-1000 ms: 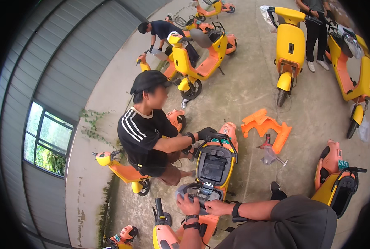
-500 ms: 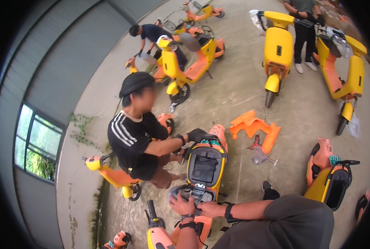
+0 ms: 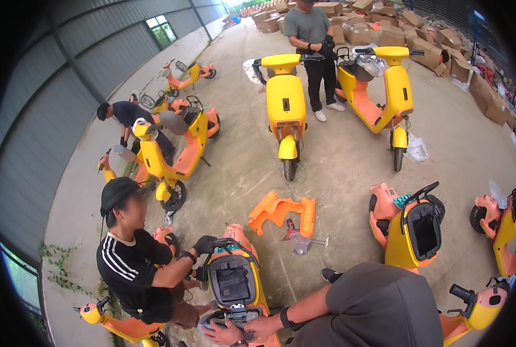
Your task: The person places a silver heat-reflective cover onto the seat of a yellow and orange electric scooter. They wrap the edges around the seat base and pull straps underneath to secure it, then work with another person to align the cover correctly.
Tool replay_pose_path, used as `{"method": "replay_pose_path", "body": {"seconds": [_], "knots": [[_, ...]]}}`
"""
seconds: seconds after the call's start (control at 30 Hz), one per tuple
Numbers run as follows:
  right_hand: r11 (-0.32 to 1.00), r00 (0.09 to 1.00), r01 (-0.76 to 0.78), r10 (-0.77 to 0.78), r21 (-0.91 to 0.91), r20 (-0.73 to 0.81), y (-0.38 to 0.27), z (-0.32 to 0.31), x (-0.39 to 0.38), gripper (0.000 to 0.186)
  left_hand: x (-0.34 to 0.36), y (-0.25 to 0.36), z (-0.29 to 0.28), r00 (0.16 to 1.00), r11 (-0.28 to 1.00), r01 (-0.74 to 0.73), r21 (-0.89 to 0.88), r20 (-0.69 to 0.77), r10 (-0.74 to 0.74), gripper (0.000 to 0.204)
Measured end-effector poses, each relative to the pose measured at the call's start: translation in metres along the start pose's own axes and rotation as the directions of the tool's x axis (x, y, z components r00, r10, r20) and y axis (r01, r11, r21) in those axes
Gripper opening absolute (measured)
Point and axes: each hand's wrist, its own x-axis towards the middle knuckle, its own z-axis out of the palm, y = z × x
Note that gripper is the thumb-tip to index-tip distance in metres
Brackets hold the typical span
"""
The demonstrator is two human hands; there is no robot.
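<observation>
Near the bottom, my left hand (image 3: 225, 333) grips the side of a scooter's flipped-up grey seat (image 3: 204, 320). My right hand (image 3: 263, 327) is closed at the seat's other side, close to the metal hinge (image 3: 238, 313); what its fingers pinch is too small to make out. Beyond the hinge lies the open storage bin (image 3: 233, 282) of the yellow and orange scooter (image 3: 262, 287). A co-worker in a black cap (image 3: 131, 248) stands at its left. That person's gloved hand (image 3: 206, 244) rests at the black rear rail (image 3: 232, 243).
An orange plastic panel (image 3: 284, 211) lies on the concrete, with a red tool (image 3: 288, 230) and a clear bag (image 3: 302, 245) beside it. More yellow scooters (image 3: 285, 104) stand ahead and another (image 3: 411, 234) at right. Two other people are farther off; cardboard boxes (image 3: 356, 33) pile up behind.
My view has swung up and to the right, so the scooters and co-workers sit farther left and the boxes now show. Both my hands remain at the seat.
</observation>
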Motion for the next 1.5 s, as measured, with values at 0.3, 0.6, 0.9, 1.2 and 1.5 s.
{"method": "replay_pose_path", "body": {"seconds": [0.3,0.6,0.9,1.2,1.5], "knots": [[0.999,0.998,0.005,-0.007,-0.04,-0.055,0.006,-0.008,0.004,0.016,0.005,-0.009,0.012,0.981,0.998,0.006,0.062,0.191,-0.018,0.087],[0.966,0.986,-0.089,0.12,-0.243,0.116,0.016,-0.02,-0.016,0.016,0.005,0.018,-0.04,0.985,0.987,0.104,-0.121,0.153,-0.085,0.061],[0.969,0.957,-0.155,0.196,-0.195,0.212,0.004,-0.027,-0.03,0.043,0.005,0.014,-0.036,0.986,0.99,0.097,-0.101,0.145,-0.082,0.061],[0.97,0.934,-0.184,0.222,-0.156,0.28,0.004,-0.027,-0.033,0.046,0.008,0.009,-0.019,0.965,0.996,0.034,0.087,0.257,-0.055,0.095],[0.995,0.995,-0.088,0.087,-0.037,-0.044,0.044,0.008,-0.037,0.031,0.007,0.015,-0.033,0.985,0.983,0.095,-0.159,0.156,-0.069,0.06]]}}
